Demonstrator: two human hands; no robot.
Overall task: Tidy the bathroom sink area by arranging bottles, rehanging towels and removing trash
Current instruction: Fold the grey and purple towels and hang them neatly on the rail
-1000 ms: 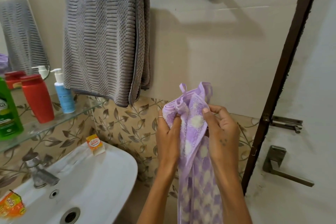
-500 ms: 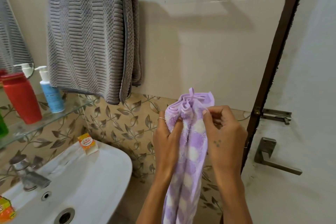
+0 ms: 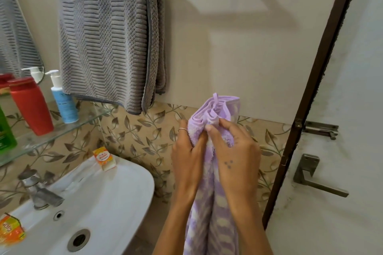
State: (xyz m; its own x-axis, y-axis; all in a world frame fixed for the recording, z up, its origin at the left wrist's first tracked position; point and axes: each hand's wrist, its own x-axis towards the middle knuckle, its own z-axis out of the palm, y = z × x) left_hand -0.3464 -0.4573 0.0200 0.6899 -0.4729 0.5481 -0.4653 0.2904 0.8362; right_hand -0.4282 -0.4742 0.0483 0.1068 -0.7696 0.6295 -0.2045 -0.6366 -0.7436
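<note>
A grey towel (image 3: pixel 107 35) hangs from the wall rail above the white sink (image 3: pixel 116 192). Right of the sink, the purple towel (image 3: pixel 213 203) hangs bunched (loop uppermost), left hand (image 3: pixel 189 157) and right hand (image 3: pixel 234 155) each with a grip clamped round its gathered top
</note>
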